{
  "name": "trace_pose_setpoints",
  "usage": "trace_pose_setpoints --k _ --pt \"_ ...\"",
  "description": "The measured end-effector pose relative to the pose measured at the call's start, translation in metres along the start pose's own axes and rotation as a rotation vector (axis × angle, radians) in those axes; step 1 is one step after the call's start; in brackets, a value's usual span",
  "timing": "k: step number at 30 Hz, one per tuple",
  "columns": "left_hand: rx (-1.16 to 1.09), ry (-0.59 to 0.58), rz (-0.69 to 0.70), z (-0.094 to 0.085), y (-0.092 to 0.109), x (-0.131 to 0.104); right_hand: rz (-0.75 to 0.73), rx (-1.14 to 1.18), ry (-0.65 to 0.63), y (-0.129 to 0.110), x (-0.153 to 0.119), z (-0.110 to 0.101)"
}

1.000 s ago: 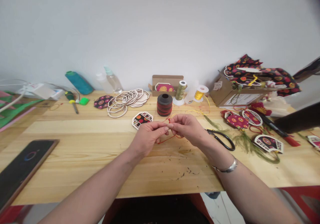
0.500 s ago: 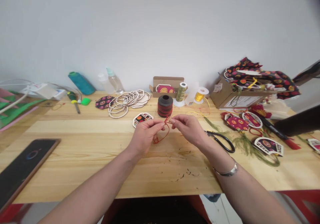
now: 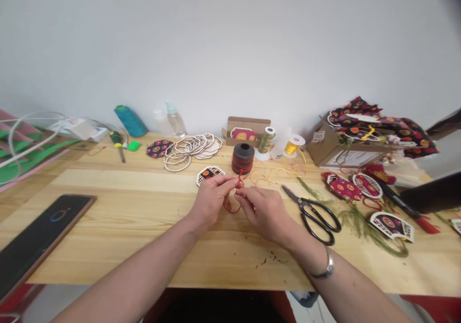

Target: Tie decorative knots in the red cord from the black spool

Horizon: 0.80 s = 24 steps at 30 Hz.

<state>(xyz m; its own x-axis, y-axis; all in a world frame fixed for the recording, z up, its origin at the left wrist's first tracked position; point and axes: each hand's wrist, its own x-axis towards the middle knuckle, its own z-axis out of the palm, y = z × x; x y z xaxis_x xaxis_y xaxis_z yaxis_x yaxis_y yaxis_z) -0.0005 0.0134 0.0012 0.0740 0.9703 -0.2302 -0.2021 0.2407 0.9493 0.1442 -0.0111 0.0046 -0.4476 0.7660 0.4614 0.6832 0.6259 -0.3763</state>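
Observation:
A red cord (image 3: 233,209) hangs in a loop between my two hands. My left hand (image 3: 213,195) pinches it between thumb and forefinger. Close beside it, my right hand (image 3: 260,208) is closed on the same cord, its fingertips almost touching the left ones. Just beyond the fingers stands a black spool (image 3: 243,158) wound with red cord. An ornament with a patterned black centre and pale fretwork rim (image 3: 210,173) lies behind my left hand, which partly covers it. To the right of my right hand rest black-handled scissors (image 3: 317,217), blades apart.
Pale wooden rings (image 3: 192,147), a green thread spool (image 3: 266,140) and a yellow thread spool (image 3: 293,145) line the back. A cardboard box (image 3: 333,150) of fabric stands right, with tasselled ornaments (image 3: 391,226) before it. A phone (image 3: 46,236) lies left.
My right hand has moved down and left, closer to my left hand, and the scissors have come into fuller view. The whole scene has shifted slightly with the head.

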Motion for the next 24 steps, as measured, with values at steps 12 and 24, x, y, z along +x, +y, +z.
trace_pose_setpoints --k 12,24 --pt "-0.214 -0.046 -0.104 0.0 0.002 0.0 -0.362 0.143 0.055 -0.005 -0.001 -0.009" --pt "-0.13 -0.106 -0.113 0.003 0.004 -0.002 0.669 1.291 0.03 0.017 0.014 0.006"
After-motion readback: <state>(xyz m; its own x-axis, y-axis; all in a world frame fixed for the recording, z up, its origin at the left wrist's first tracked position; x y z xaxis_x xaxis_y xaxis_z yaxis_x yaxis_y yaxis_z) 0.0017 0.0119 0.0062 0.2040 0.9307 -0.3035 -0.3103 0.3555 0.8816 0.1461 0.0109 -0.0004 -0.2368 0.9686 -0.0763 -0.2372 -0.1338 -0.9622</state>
